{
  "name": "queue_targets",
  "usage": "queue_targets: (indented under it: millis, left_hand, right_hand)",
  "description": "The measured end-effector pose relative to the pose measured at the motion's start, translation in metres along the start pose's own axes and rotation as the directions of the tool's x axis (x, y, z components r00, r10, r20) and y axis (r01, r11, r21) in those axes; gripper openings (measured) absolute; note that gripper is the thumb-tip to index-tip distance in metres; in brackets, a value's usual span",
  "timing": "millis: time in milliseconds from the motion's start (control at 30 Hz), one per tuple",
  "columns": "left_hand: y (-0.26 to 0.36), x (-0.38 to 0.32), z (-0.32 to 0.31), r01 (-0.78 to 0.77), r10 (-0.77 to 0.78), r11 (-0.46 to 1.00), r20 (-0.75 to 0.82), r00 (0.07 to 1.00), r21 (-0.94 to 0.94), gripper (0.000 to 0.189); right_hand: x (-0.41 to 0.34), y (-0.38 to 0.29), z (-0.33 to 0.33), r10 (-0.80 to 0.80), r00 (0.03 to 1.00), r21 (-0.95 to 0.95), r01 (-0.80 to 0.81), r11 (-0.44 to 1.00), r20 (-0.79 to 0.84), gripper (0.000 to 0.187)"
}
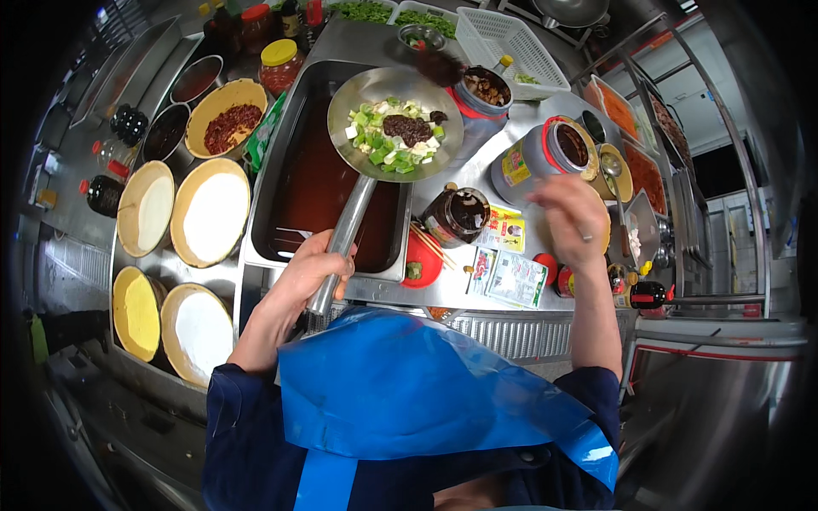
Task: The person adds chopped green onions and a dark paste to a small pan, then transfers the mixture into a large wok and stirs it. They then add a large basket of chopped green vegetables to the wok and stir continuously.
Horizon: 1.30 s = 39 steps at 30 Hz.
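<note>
My left hand (319, 265) grips the tubular handle of a large metal ladle (348, 223). Its bowl holds chopped scallions (390, 153), pale minced bits and a dollop of dark sauce (407, 129). On the right, my right hand (572, 217) is blurred, with fingers curled and a short metal end showing at the palm. It seems to hold a long-handled utensil whose dark, sauce-coated head (441, 68) is blurred beside the ladle; the shaft is hardly visible. Below that head's right side stands an open jar of chunky brown sauce (487, 88). Another open jar (527, 160) is tilted near my right fingers.
A deep steel pan of reddish-brown liquid (313, 172) lies under the ladle. Tubs of white powder (211, 211) and chilli flakes (233, 128) stand left. A dark glass jar (457, 217), seasoning packets (514, 278) and a red bowl with chopsticks (422, 259) sit near the front edge.
</note>
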<state>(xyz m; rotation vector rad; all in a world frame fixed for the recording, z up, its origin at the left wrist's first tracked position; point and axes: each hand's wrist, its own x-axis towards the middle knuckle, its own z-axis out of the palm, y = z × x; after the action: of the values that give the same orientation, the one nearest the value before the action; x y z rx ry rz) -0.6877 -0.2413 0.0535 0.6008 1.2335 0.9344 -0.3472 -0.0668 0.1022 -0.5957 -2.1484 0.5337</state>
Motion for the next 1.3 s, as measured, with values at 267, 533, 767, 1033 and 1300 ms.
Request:
queue_targets:
  millis: [267, 533, 767, 1033, 1300]
  left_hand:
    - [-0.025, -0.026, 0.047, -0.047, 0.047, 0.994, -0.003, 0.999, -0.100, 0.030]
    - [-0.024, -0.035, 0.090, -0.069, 0.071, 0.991, 0.010, 0.997, -0.117, 0.029]
    - [-0.033, -0.035, 0.100, -0.091, 0.101, 0.985, 0.059, 0.993, -0.148, 0.030]
    - [-0.017, -0.017, 0.101, -0.102, 0.111, 0.989, 0.086, 0.990, -0.106, 0.027]
    - [-0.009, -0.006, 0.090, -0.084, 0.101, 0.986, 0.117, 0.988, -0.146, 0.028]
  right_hand:
    - [-0.034, -0.022, -0.009, -0.251, 0.918, -0.169, 0.313, 0.935, 0.307, 0.031]
    - [-0.069, -0.020, -0.033, -0.292, 0.933, -0.194, 0.332, 0.923, 0.210, 0.031]
    - [-0.078, -0.022, -0.045, -0.293, 0.955, -0.153, 0.296, 0.943, 0.044, 0.027]
    - [-0.081, -0.001, -0.051, 0.234, 0.919, 0.461, -0.066, 0.885, -0.318, 0.010]
    - [-0.076, 0.025, -0.054, 0.338, 0.844, 0.553, -0.060, 0.831, -0.417, 0.012]
